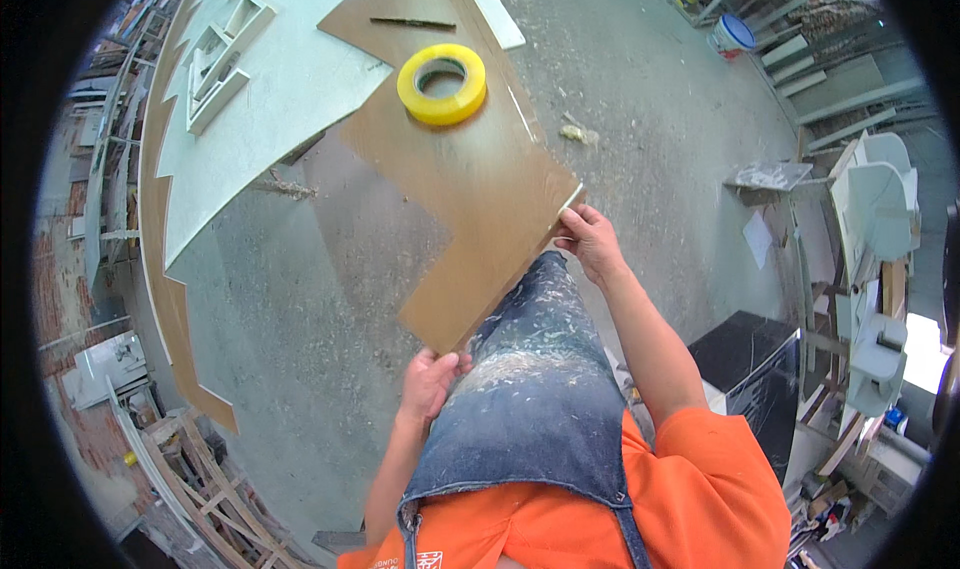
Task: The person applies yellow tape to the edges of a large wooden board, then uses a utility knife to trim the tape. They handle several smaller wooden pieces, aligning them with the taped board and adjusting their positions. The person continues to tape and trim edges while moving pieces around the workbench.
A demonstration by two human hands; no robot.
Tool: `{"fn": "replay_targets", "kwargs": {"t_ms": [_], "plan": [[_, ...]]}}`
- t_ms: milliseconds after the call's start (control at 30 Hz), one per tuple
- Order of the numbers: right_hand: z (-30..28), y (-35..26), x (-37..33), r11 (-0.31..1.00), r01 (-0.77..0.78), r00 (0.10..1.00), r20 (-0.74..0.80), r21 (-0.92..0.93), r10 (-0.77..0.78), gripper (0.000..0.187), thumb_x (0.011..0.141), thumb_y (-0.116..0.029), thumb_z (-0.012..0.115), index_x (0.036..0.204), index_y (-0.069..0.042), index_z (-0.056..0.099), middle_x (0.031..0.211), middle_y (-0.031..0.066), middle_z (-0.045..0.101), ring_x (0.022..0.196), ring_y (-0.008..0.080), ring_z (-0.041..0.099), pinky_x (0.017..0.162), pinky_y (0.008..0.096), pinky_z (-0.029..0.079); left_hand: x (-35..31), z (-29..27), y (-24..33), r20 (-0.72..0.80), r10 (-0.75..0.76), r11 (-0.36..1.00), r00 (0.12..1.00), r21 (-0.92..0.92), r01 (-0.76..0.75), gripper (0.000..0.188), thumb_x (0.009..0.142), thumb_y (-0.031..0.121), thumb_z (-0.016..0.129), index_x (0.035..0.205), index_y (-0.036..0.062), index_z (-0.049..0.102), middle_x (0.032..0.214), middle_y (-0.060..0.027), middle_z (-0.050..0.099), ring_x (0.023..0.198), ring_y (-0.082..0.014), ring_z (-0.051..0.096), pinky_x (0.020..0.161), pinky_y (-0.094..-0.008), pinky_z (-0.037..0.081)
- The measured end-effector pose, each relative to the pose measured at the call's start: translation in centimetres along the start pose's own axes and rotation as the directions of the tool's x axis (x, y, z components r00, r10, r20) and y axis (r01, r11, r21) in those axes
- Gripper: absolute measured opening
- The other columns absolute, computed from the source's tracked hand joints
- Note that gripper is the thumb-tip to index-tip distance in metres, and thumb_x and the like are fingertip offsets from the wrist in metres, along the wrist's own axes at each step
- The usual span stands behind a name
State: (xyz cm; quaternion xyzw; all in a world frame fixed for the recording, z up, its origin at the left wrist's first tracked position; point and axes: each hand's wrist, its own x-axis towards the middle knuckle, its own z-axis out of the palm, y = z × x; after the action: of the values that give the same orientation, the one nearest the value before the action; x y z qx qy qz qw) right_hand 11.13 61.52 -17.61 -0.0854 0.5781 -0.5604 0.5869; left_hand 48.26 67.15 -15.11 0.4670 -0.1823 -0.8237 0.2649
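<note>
Okay, both hands on the brown board (490, 209), one piece with stepped, zigzag edges, sloping away from the body above the floor (640, 119). Left hand (426, 384): thumb and fingers closed on the near corner, just in front of the apron (530, 409). Right hand (594, 244): thumb and fingertips pinched on the right edge, by a short pale strip (570, 198); other fingers curled.

Tape (470, 94), a yellow roll, lies flat on the board's far half, touched by neither hand. Thin dark stick (412, 23) lies just beyond it, also on the board.

To the left: white board (310, 69), zigzag outer edge, with a white frame (218, 102) on top. A second brown piece (185, 339) runs along its outer side.

Crumpled scrap (578, 133) on the floor, right of the brown board. Bucket (735, 34) at far right, near leaning planks (850, 104). Black box (745, 364) right of the right forearm. Orange shirt (710, 479) under the apron.
</note>
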Motion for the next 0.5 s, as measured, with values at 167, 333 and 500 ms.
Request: {"fn": "replay_targets", "kwargs": {"t_ms": [167, 333, 500], "plan": [[-3.2, -3.7, 4.3, 0.999, -0.050, 0.998, -0.030, 0.002, 0.050, 0.026, 0.100, -0.029, 0.067, 0.103, -0.003, 0.063, 0.091, 0.0058, 0.066, 0.079, 0.0137, 0.065, 0.068, 0.0275, 0.056, -1.0, 1.7, -0.3, -0.184, 0.044, 0.998, 0.982, -0.029, -0.050, 0.047, 0.094, 0.006, 0.064, 0.138, -0.0016, 0.050, 0.127, -0.0148, 0.062, 0.107, -0.0260, 0.065, 0.092, -0.0431, 0.055], [-6.4, -7.9, 10.1, 0.988, -0.149, 0.986, 0.074, -0.049, 0.152, 0.029, 0.102, -0.033, 0.065, 0.100, -0.004, 0.062, 0.090, 0.0060, 0.065, 0.078, 0.0145, 0.065, 0.068, 0.0281, 0.056, -3.3, 3.2, -1.0, -0.387, 0.155, 0.979, 0.909, -0.060, -0.193, 0.058, 0.092, 0.013, 0.067, 0.144, -0.0027, 0.046, 0.134, -0.0158, 0.059, 0.115, -0.0288, 0.062, 0.095, -0.0448, 0.054], [-6.7, -14.0, 14.8, 0.951, -0.220, 0.965, 0.097, -0.215, 0.245, 0.026, 0.102, -0.030, 0.065, 0.100, -0.005, 0.062, 0.088, 0.0055, 0.065, 0.076, 0.0153, 0.064, 0.067, 0.0288, 0.055, -4.7, 6.5, -0.7, -0.877, 0.234, 0.961, 0.420, 0.143, -0.239, 0.056, 0.091, 0.013, 0.070, 0.141, -0.0027, 0.052, 0.135, -0.0153, 0.060, 0.119, -0.0273, 0.060, 0.097, -0.0418, 0.052]]}}
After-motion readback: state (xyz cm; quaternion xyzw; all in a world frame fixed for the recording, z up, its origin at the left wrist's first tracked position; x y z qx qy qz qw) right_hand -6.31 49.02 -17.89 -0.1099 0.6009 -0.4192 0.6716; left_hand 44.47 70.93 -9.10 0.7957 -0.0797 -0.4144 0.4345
